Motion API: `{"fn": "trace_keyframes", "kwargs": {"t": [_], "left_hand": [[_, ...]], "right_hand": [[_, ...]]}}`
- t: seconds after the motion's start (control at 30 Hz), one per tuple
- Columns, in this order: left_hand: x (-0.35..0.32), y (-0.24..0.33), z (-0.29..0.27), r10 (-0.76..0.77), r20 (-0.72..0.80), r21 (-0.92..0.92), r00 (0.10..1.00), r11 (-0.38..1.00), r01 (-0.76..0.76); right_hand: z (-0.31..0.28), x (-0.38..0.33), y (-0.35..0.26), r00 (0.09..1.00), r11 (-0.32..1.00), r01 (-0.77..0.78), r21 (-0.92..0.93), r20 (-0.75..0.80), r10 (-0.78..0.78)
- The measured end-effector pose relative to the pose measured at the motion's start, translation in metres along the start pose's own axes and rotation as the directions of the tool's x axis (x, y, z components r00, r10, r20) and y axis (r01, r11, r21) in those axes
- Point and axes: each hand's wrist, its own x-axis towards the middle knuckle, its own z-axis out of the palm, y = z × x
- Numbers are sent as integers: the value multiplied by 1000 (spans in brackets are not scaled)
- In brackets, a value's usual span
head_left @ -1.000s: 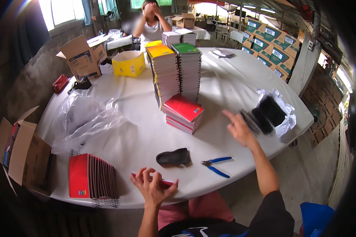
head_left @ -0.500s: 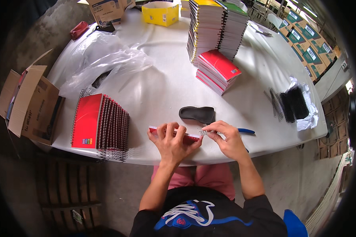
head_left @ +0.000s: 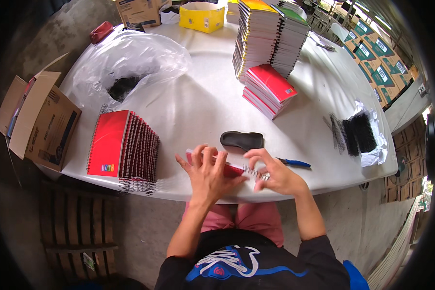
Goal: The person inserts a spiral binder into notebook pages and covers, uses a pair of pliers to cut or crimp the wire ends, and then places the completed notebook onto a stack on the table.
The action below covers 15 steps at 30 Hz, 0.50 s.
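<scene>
My left hand (head_left: pixel 208 173) presses flat on a red notebook (head_left: pixel 231 170) lying at the near edge of the white table (head_left: pixel 198 106). My right hand (head_left: pixel 271 170) pinches a metal spiral coil (head_left: pixel 255 173) at the notebook's right edge. A black oval object (head_left: pixel 241 140) lies just beyond my hands. Blue-handled pliers (head_left: pixel 295 163) rest to the right of my right hand.
A fanned row of bound red notebooks (head_left: pixel 125 147) lies to the left. A short red stack (head_left: pixel 268 89) and tall stacks (head_left: pixel 268 36) stand further back. Black spirals (head_left: pixel 355 135) sit on white wrap at right. A clear plastic bag (head_left: pixel 130 60), cardboard boxes (head_left: pixel 38 121) and a yellow box (head_left: pixel 202 17) are around.
My head tilted down from the room to the table edge. My right hand came back from the black spirals, and both hands now work at the red notebook with a coil.
</scene>
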Motion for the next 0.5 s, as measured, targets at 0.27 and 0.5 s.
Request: {"fn": "trace_keyframes", "kwargs": {"t": [0.27,0.5], "left_hand": [[-12,-27,3,101,45,-64,994,993,-98],[3,-3,-7,85,-86,-173,993,980,-99]], "right_hand": [[-7,-1,7,978,978,-137,-157,137,159],[-27,45,47,955,482,87,-872,-65,-290]]}}
